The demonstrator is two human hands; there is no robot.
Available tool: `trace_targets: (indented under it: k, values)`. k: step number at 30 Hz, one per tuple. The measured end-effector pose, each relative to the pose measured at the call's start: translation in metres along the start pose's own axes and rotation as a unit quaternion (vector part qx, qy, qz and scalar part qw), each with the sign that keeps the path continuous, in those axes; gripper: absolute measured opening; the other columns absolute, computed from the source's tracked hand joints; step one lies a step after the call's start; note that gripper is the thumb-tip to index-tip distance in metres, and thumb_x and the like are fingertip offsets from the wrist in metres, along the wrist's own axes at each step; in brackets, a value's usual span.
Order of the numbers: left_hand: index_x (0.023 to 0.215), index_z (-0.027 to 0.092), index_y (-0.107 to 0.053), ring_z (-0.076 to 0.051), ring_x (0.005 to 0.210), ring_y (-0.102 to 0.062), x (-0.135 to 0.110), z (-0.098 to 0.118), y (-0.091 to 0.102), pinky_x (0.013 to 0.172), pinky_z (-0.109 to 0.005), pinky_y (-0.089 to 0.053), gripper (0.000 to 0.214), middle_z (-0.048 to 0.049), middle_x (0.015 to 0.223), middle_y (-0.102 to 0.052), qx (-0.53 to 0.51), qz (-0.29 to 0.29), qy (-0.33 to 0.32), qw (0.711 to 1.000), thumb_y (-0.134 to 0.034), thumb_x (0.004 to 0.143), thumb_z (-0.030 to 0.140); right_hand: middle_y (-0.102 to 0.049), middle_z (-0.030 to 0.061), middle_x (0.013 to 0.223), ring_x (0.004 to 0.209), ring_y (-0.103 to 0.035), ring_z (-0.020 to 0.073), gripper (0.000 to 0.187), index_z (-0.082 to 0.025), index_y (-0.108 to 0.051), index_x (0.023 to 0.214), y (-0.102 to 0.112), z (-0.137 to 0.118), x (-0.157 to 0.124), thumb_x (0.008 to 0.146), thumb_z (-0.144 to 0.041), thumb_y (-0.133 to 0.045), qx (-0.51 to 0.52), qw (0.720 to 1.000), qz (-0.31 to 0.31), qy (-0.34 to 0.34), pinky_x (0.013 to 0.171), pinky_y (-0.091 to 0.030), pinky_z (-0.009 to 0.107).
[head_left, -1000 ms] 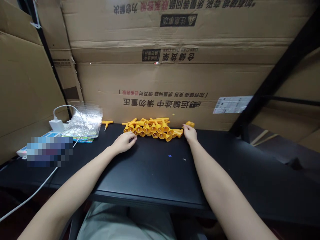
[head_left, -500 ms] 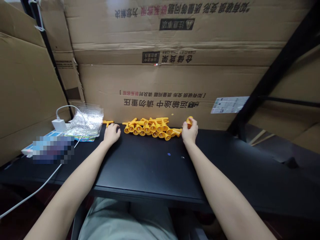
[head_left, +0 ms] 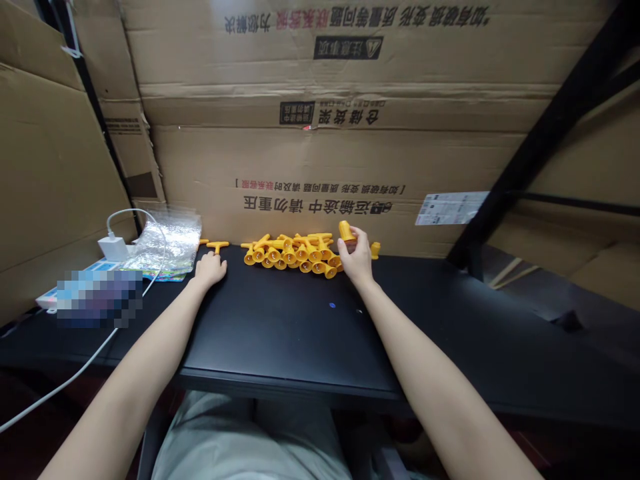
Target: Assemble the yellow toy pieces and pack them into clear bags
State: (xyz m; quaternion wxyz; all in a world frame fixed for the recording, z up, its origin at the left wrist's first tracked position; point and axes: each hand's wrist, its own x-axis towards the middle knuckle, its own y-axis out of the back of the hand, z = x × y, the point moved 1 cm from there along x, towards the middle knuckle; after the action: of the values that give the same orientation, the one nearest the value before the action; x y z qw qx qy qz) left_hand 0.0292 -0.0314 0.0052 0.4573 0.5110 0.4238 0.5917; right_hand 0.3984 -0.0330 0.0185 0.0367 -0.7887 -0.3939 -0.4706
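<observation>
My left hand (head_left: pixel 211 270) rests on the black table with its fingers curled at the stem of a yellow T-shaped piece (head_left: pixel 217 245). The fingertips are partly hidden. In my right hand (head_left: pixel 358 259), raised over the right end of a pile, is a yellow bell-shaped cap (head_left: pixel 345 231), its rounded end up and a darker brownish part below it. Between the hands lies the pile of yellow horn-shaped pieces (head_left: pixel 290 255) with T-shaped ends, most with their flared mouths toward me. Another yellow piece (head_left: pixel 375 250) stands just behind my right hand.
Cardboard (head_left: pixel 320 157) walls the back of the black table (head_left: pixel 290 333). On the left are a clear plastic bag (head_left: pixel 167 243), a white charger (head_left: pixel 113 247) with its cable, and a power strip (head_left: pixel 49 298). A black metal post (head_left: pixel 530 147) slants at the right.
My right hand has moved left and turned, bringing the bell-shaped cap toward the pile. My left hand has shifted slightly left and nearer me, showing more of the T-shaped piece.
</observation>
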Motion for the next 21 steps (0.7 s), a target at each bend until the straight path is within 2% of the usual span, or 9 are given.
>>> trace_targets:
  k: [4,6,8,11,15,18,21]
  values:
    - [0.087,0.017,-0.069,-0.028,0.103,-0.060,-0.011,0.017,0.014,0.088,-0.040,-0.045,0.037,-0.0137,0.104,-0.067,-0.026,0.003,-0.032,0.999,-0.037,0.089,0.035,-0.054,0.0140,0.120,0.105,-0.056,0.0256,0.043,-0.020,-0.046,0.120,0.000,-0.001,-0.001,0.081,-0.036,-0.049,-0.001,1.000,-0.008,0.006,0.085,-0.048,0.044]
    - [0.090,0.019,-0.069,-0.026,0.096,-0.062,-0.015,0.024,0.019,0.084,-0.037,-0.046,0.035,-0.0109,0.095,-0.070,-0.049,0.002,-0.041,0.998,-0.037,0.089,0.034,-0.055,0.0142,0.120,0.105,-0.055,0.0257,0.042,-0.019,-0.046,0.119,0.001,-0.001,-0.001,0.081,-0.036,-0.049,-0.002,1.000,-0.009,0.013,0.086,-0.047,0.044]
    - [0.097,0.021,-0.067,-0.025,0.096,-0.062,-0.018,0.027,0.021,0.084,-0.036,-0.046,0.032,-0.0098,0.097,-0.069,-0.057,0.014,-0.047,0.997,-0.038,0.088,0.030,-0.055,0.0143,0.119,0.106,-0.055,0.0260,0.041,-0.019,-0.047,0.118,0.001,-0.003,-0.001,0.081,-0.036,-0.049,0.000,1.000,-0.008,0.020,0.087,-0.047,0.044]
    - [0.105,0.022,-0.065,-0.027,0.108,-0.057,-0.018,0.024,0.020,0.088,-0.039,-0.045,0.031,-0.0116,0.112,-0.063,-0.020,0.019,-0.047,0.999,-0.041,0.085,0.022,-0.056,0.0147,0.118,0.104,-0.056,0.0259,0.042,-0.018,-0.047,0.118,0.000,-0.006,-0.001,0.080,-0.036,-0.050,0.009,0.999,-0.009,0.032,0.085,-0.048,0.043]
    - [0.116,0.022,-0.058,-0.029,0.109,-0.056,-0.016,0.018,0.017,0.088,-0.043,-0.045,0.038,-0.0144,0.117,-0.059,0.002,-0.038,-0.034,0.999,-0.038,0.085,0.019,-0.057,0.0137,0.114,0.092,-0.059,0.0235,0.043,-0.018,-0.047,0.117,-0.003,-0.014,0.000,0.078,-0.035,-0.053,0.019,0.998,-0.015,0.050,0.082,-0.049,0.041]
    - [0.115,0.025,-0.059,-0.028,0.106,-0.056,-0.015,0.017,0.016,0.087,-0.041,-0.046,0.036,-0.0125,0.112,-0.062,-0.010,-0.070,-0.053,0.996,-0.042,0.083,0.021,-0.059,0.0115,0.110,0.083,-0.060,0.0210,0.041,-0.020,-0.047,0.115,-0.005,-0.022,-0.001,0.078,-0.033,-0.055,0.021,0.998,-0.023,0.063,0.081,-0.050,0.040]
    - [0.105,0.024,-0.063,-0.028,0.104,-0.056,-0.015,0.017,0.015,0.086,-0.038,-0.046,0.031,-0.0114,0.107,-0.061,-0.005,-0.074,-0.089,0.993,-0.046,0.080,0.019,-0.061,0.0092,0.101,0.082,-0.061,0.0210,0.036,-0.020,-0.049,0.110,-0.007,-0.031,-0.001,0.078,-0.032,-0.057,0.037,0.995,-0.044,0.087,0.081,-0.050,0.040]
